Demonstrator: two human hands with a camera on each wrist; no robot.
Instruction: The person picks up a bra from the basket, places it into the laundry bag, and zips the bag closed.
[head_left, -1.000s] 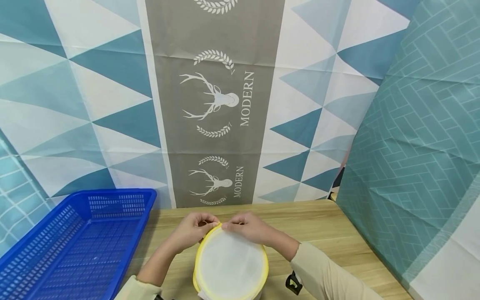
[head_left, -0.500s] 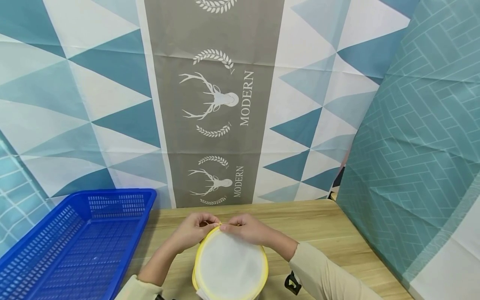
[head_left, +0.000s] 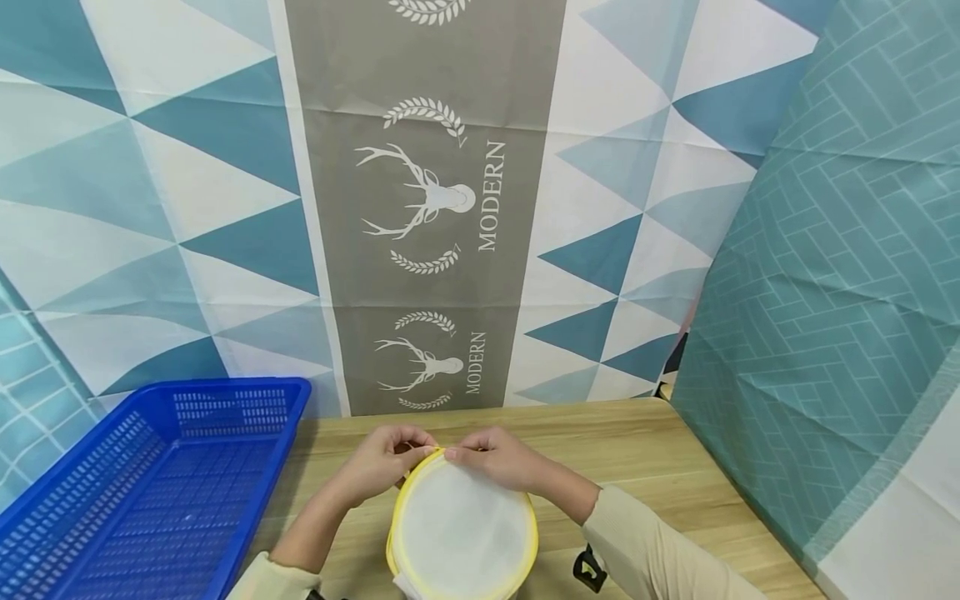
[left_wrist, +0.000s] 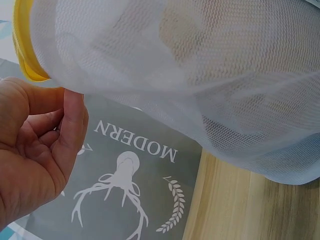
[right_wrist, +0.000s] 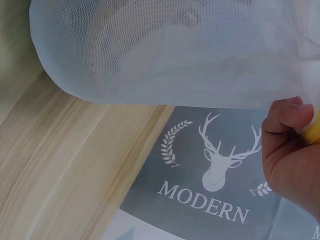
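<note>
A white mesh laundry bag [head_left: 465, 525] with yellow trim stands on the table, its round pale top facing the head camera. Both hands meet at the far edge of that top. My left hand [head_left: 386, 465] pinches the yellow trim between thumb and finger. Right beside it, my right hand [head_left: 501, 458] pinches the same edge, thumb on top. In the left wrist view, the left hand [left_wrist: 42, 135] is at the yellow rim [left_wrist: 25, 42], below the sheer mesh side [left_wrist: 145, 60]. The right wrist view has the right hand [right_wrist: 295, 145] curled at the bag's end, where some yellow shows.
A blue plastic basket [head_left: 258, 500] with slotted walls stands at the left. The wood-grain table [head_left: 600, 433] reaches back to a patterned cloth [head_left: 420, 275] with deer prints. A teal cloth [head_left: 840, 275] hangs along the right side.
Both hands stay at the same far edge of the bag. The right thumb and the bag's top have moved very slightly; the head view has shifted a little.
</note>
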